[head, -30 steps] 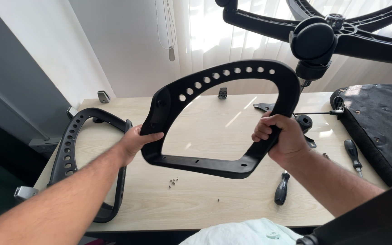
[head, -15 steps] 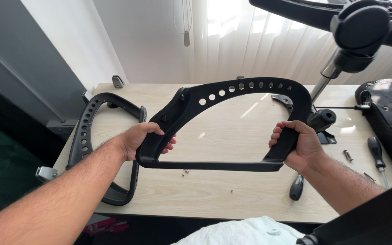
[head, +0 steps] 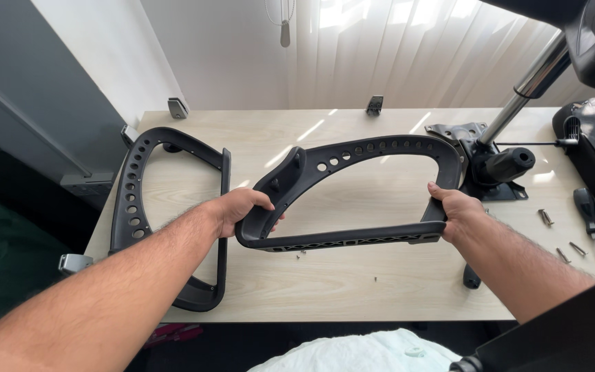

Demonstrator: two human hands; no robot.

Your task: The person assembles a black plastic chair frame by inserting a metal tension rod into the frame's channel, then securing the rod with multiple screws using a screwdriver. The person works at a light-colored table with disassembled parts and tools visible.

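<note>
Hands grip black armrest frame [head: 366, 155]: left hand [head: 239, 210], right hand [head: 456, 210]; long axis left-right.

Desk [head: 352, 289]: pale wood grain, sunlit patches toward the far edge.
Second armrest frame [head: 147, 207]: black, perforated, lying flat at left.
Chair mechanism [head: 490, 165]: black plate with chrome column, far right.
Screwdriver [head: 590, 217]: black handle, right edge.
Screws [head: 545, 217]: loose, just beside the screwdriver.
Curtain [head: 408, 55]: white, pleated, behind.
</note>
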